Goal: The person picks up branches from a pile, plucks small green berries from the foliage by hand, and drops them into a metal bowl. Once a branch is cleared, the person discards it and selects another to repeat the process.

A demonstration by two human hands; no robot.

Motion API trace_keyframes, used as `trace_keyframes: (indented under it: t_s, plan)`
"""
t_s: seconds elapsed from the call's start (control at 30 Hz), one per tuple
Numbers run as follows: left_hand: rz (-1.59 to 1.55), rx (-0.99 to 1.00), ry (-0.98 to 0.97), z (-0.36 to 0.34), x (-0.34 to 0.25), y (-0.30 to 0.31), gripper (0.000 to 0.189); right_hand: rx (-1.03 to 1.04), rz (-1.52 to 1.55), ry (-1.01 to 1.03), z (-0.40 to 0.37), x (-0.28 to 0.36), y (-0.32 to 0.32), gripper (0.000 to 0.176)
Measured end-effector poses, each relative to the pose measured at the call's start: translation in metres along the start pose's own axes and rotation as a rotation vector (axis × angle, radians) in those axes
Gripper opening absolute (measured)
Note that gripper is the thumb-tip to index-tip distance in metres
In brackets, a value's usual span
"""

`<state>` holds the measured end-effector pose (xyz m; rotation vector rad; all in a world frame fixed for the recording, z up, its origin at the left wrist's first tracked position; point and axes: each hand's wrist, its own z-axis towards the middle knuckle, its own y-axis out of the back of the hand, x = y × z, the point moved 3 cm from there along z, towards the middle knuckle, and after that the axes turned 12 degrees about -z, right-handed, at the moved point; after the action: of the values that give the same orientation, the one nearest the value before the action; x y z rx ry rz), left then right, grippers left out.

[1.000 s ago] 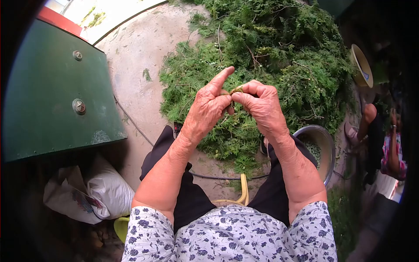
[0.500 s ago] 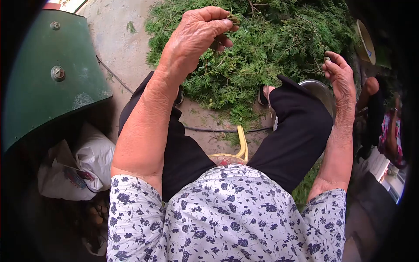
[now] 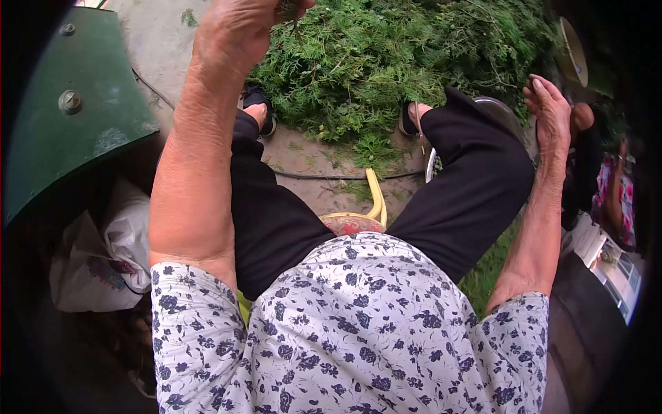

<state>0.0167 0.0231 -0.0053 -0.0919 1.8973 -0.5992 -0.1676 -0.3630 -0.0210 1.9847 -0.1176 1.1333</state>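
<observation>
On my feed, the pile of conifer branches (image 3: 386, 76) spreads over the concrete floor (image 3: 158, 41) beyond the feet. I have the left hand (image 3: 241, 27) at the pile's upper left, partly cut off by the picture's top edge; its grip is closed on a dark green sprig (image 3: 287, 10), which I see against the pile's far left part. The right hand (image 3: 550, 114) hangs just right of the pile, near a metal basin (image 3: 502, 109) partly hidden behind the right knee. That grip has its thumb and fingers drawn together, but I cannot tell whether anything is pinched there. A pale bowl (image 3: 574, 52) stands tilted at the pile's right edge. I make out a green metal panel (image 3: 76, 124) well left of the pile, and a black hose (image 3: 324, 176) on its near side.
</observation>
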Motion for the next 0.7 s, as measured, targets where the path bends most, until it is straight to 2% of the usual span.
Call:
trace_keyframes:
  t_s: [0.07, 0.1, 0.13, 0.2, 0.27, 0.3, 0.33, 0.37, 0.43, 0.5, 0.57, 0.63, 0.7]
  plan:
    - [0.017, -0.01, -0.003, 0.001, 0.001, 0.0, 0.018, 0.086, 0.306, 0.07, -0.017, 0.042, -0.065, 0.019]
    - [0.012, 0.001, -0.019, 0.003, 0.0, 0.002, 0.017, 0.208, 0.375, 0.069, -0.024, 0.046, -0.1, 0.018]
    - [0.012, 0.009, -0.037, 0.005, -0.001, 0.004, 0.016, 0.277, 0.379, -0.035, -0.034, 0.042, -0.138, 0.017]
    - [-0.01, -0.036, -0.039, 0.005, -0.001, 0.004, 0.015, 0.448, 0.149, -0.227, -0.053, 0.002, -0.202, 0.02]
    - [-0.025, -0.091, -0.039, 0.003, -0.003, 0.008, 0.014, 0.664, -0.241, -0.308, -0.067, -0.077, -0.252, 0.023]
    - [-0.045, -0.082, -0.033, 0.002, -0.004, 0.009, 0.014, 0.807, -0.595, -0.199, -0.076, -0.101, -0.266, 0.024]
    - [-0.067, -0.073, -0.025, 0.002, -0.005, 0.01, 0.013, 0.894, -0.801, 0.024, -0.084, -0.133, -0.276, 0.027]
    - [-0.061, -0.08, -0.025, 0.002, -0.007, 0.011, 0.013, 0.943, -0.975, 0.141, -0.092, -0.156, -0.284, 0.027]
    - [-0.046, -0.12, -0.006, 0.0, -0.009, 0.013, 0.013, 1.099, -1.005, 0.093, -0.103, -0.172, -0.296, 0.035]
    - [-0.065, -0.153, -0.02, 0.0, -0.011, 0.008, 0.012, 1.191, -0.952, -0.081, -0.107, -0.177, -0.303, 0.041]
    - [-0.078, -0.189, -0.033, 0.001, -0.014, 0.006, 0.011, 1.247, -1.004, -0.062, -0.11, -0.187, -0.31, 0.043]
    - [-0.071, -0.143, -0.067, 0.004, -0.012, 0.006, 0.01, 1.306, -1.042, -0.055, -0.119, -0.217, -0.321, 0.045]
    - [-0.08, -0.109, -0.003, 0.003, -0.017, -0.002, 0.009, 1.299, -1.269, 0.139, -0.124, -0.237, -0.328, 0.045]
